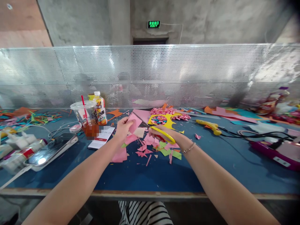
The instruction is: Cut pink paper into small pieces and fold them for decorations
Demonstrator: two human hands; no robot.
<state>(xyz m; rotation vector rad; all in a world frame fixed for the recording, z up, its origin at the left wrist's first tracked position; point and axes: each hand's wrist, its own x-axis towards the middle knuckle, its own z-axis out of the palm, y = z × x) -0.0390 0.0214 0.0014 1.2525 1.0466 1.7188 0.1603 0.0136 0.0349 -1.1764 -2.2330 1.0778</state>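
Observation:
My left hand (123,127) pinches a small pink sheet of paper (135,122) above the middle of the table. In my right hand (156,133) is a pair of scissors (165,134) with yellow handles. Their blades point up and left, at the edge of the pink paper; whether they are cutting into it I cannot tell. Below both hands lie pink paper scraps (144,150) and green scraps (166,152). Just beyond the scissors is a yellow sheet (153,118) with rounded cut-outs, near a pile of pink paper pieces (162,110).
On the left stand a plastic cup (87,120) with a red straw and a bottle (100,109), near two phones (52,151) (103,137). A yellow glue gun (208,126) and a purple power strip (273,154) with cables lie right. A perforated metal screen (150,75) bounds the back.

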